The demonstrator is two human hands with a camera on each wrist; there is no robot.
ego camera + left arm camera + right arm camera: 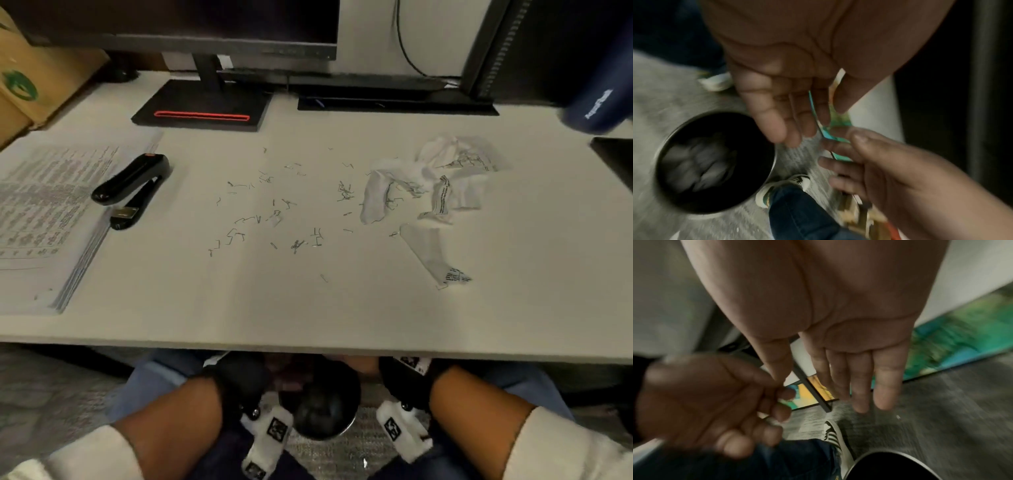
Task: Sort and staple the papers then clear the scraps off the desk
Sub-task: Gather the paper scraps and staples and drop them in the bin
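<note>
Both hands are below the desk's front edge [308, 342], over a round black bin [346, 428] on the carpet. My left hand [789, 126] has its fingers stretched down and holds nothing. My right hand [855, 386] is flat-palmed with straight fingers and is also empty. The two hands nearly touch at the fingertips. Crumpled paper [698, 162] lies inside the bin [773, 162]. On the desk, bent staples [274, 209] are scattered across the middle. Torn, crumpled paper scraps [431, 185] lie at the right. A black stapler [132, 185] rests on the edge of a printed paper stack [44, 212] at the left.
A monitor stand [202, 106] and a second flat base [394, 101] sit at the back. A cardboard box [30, 85] stands at the far left, a dark blue object [596, 109] at the far right. My jeans and shoes [785, 186] flank the bin. A colourful panel [953, 345] leans by the floor.
</note>
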